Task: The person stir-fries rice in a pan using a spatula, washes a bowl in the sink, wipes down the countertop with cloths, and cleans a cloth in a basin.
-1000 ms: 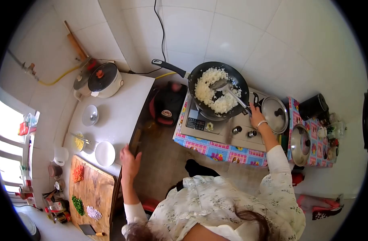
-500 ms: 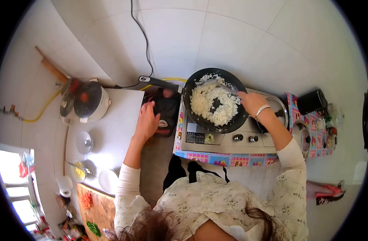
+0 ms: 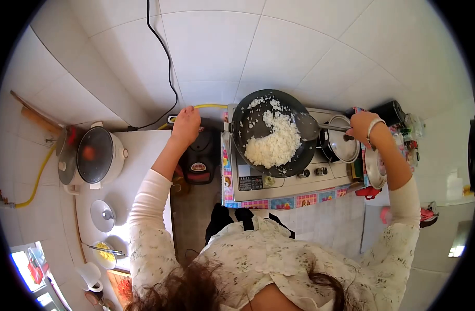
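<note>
A black wok (image 3: 248, 153) with white rice (image 3: 273, 145) heaped in its middle and lower left sits on the stove (image 3: 242, 193). My left hand (image 3: 186, 126) is closed round the wok's black handle, left of the pan. On the right, my right hand (image 3: 363, 128) grips the end of a metal spatula (image 3: 333, 127). The spatula's blade is at the wok's right inner side, beside the rice. Fingers of both hands are wrapped, and parts of the two handles are hidden under them.
A lidded pot (image 3: 343, 147) stands right of the wok, with another lid (image 3: 373, 168) beyond it. On the left counter (image 3: 144, 150) are a white cooker (image 3: 113, 155), a bowl (image 3: 102, 215) and a bowl of yellow food (image 3: 105, 254). A black cord (image 3: 167, 62) hangs on the wall.
My left hand has moved up from the counter side and taken hold of the wok handle. My right hand has moved right with the spatula, whose blade is now at the wok's right side.
</note>
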A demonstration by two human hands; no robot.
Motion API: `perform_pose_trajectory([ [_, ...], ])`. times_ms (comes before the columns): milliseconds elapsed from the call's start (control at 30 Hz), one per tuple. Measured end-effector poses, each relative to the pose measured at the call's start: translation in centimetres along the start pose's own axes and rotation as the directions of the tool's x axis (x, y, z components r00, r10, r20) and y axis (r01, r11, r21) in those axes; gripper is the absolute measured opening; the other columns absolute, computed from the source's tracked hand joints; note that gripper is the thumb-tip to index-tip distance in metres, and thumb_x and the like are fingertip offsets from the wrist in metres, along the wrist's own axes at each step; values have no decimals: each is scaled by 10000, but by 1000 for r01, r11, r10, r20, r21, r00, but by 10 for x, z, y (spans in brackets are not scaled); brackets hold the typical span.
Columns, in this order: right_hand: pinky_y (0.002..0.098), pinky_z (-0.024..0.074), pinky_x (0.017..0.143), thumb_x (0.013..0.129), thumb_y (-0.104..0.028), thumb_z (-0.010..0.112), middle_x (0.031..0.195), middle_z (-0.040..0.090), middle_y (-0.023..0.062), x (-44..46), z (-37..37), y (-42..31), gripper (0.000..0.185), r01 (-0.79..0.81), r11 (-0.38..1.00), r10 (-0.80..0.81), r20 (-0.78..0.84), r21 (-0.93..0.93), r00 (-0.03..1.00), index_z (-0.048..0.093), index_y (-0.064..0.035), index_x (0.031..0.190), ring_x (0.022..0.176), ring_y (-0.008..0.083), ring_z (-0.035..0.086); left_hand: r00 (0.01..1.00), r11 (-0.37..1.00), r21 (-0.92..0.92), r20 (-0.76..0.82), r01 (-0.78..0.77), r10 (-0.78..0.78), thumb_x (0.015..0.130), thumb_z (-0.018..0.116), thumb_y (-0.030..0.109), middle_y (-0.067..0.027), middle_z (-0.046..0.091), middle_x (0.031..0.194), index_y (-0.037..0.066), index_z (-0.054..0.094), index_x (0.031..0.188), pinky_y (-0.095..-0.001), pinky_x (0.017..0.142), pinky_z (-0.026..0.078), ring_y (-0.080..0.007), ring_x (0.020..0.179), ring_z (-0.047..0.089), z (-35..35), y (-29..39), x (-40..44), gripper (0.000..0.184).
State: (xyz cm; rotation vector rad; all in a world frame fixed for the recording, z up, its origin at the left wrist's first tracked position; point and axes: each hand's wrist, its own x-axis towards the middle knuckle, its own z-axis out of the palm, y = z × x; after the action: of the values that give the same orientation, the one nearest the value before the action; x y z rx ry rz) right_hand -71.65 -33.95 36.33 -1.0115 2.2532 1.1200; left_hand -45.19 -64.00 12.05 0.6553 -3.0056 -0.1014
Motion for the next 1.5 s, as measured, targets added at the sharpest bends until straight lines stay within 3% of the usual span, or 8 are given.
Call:
perform_pose_trajectory([
  [133,358,504,641,853,-387,534,674,653,123,47,6,7,422,-174,982,176,20,-69,984,673,-8,728,646,251,635,989,993,-93,-132,-75,62,642,577,0,-148,567,811,38,544,747,-358,836,424,-299,847,554,7,-7,0,117],
  [233,366,492,632,848,-434,521,680,646,145,93,39,32,454,-158,957,114,185,244,976,679,-16,771,635,255,628,982,990,-97,-166,-104,87,620,550,-22,-146,566,760,46,537,714,-372,805,429,-307,792,558,22,-12,5,116],
  [367,406,491,669,846,-511,473,712,633,174,95,70,12,498,181,942,-92,-301,282,949,666,-56,781,705,320,622,987,989,-125,-145,-82,63,611,541,-34,-148,568,746,44,537,695,-370,797,429,-309,793,557,16,-9,5,115],
  [600,402,465,571,841,-468,491,615,609,104,41,58,7,417,171,979,-201,-697,-114,688,616,-94,704,643,300,608,977,980,-170,-205,-100,64,606,528,-48,-150,574,757,29,555,731,-375,781,430,-316,802,551,12,-7,3,149],
  [900,373,499,709,816,-490,549,810,655,161,35,57,23,449,-82,996,84,-62,23,995,690,-65,840,798,275,645,977,977,-193,-206,-92,51,605,520,-53,-151,582,768,26,564,727,-382,782,431,-328,802,549,9,-4,2,152],
  [1033,355,486,630,827,-512,527,673,646,134,41,95,-2,546,5,882,-122,218,470,968,679,7,749,627,242,630,985,987,-150,-172,-51,25,602,523,-51,-148,582,760,29,564,718,-376,788,429,-322,801,550,11,-2,4,147],
  [1233,391,446,537,842,-477,533,554,578,135,78,172,-44,486,155,645,3,-206,748,979,655,-38,676,544,276,582,983,986,-153,-180,-63,35,604,524,-53,-142,583,752,32,576,739,-369,801,422,-317,806,552,10,-1,2,168],
  [1500,370,460,492,848,-449,494,598,567,103,13,130,-43,369,20,995,69,-817,98,573,528,-94,751,570,279,593,988,990,-143,-156,-17,-5,615,539,-42,-141,588,769,27,575,734,-386,787,427,-332,809,545,18,-4,4,142],
])
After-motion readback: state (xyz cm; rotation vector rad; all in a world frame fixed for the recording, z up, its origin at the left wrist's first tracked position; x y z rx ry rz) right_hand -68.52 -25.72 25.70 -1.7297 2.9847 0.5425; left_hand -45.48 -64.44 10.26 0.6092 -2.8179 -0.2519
